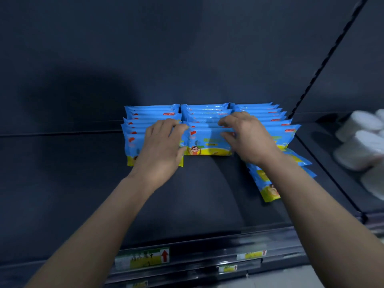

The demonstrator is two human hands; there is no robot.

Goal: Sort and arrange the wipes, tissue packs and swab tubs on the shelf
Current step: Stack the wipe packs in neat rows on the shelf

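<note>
Blue and yellow wipe packs stand upright in three rows at the back of the dark shelf (pixel 83 194). My left hand (pixel 161 145) grips the left edge of the front pack of the middle row (pixel 207 142), lying partly over the left row (pixel 133 140). My right hand (pixel 247 138) holds the same pack's right edge, fingers curled over its top. The right row (pixel 291 130) is partly hidden behind my right wrist. Two or three more wipe packs (pixel 268 190) lie flat under my right forearm.
White tissue packs (pixel 361 140) are piled on the neighbouring shelf bay at the right, past a dark slotted upright (pixel 324 61). Price labels (pixel 143 258) with red arrows sit on the front rail. Bare shelf spreads to the left and in front of the rows.
</note>
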